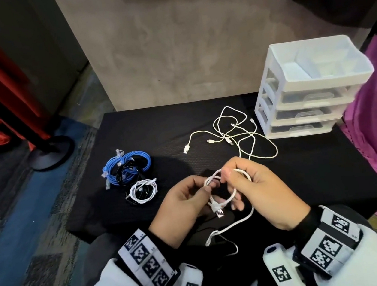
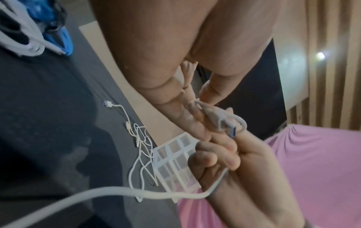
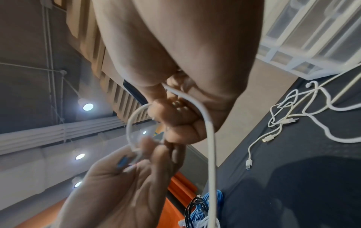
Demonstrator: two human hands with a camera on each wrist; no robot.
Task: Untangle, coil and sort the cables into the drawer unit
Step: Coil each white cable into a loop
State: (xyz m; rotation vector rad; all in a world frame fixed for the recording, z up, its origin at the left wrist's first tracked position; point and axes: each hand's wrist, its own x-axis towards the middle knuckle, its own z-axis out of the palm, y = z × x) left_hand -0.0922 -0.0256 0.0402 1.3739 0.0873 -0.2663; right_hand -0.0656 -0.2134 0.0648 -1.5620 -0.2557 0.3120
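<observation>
White cord fills both hands: the white cable is held just above the near edge of the surface, a small loop of it pinched between the left hand and the right hand, which nearly touch. The left fingers pinch the loop at its left side, with the USB plug hanging just below them and pointing down toward the person. The right fingers curl over the loop's top and right side, thumb against it, so both hands are closed on this one cable. Its loose tail runs from under the right palm down off the near edge toward the lap, so the length left to wind lies on the near side, nearer the right hand, and I judge that hand would feed it round while the left keeps the loop. Counted: one cable in hand; a loose white tangle toward the far right corner, probably two cables, though I cannot separate them for sure; one blue and black bundle near the left edge, its cable count unclear; one small white and black coil just nearer than it; one drawer unit at the far right corner, with three shut drawers under an open top tray.
</observation>
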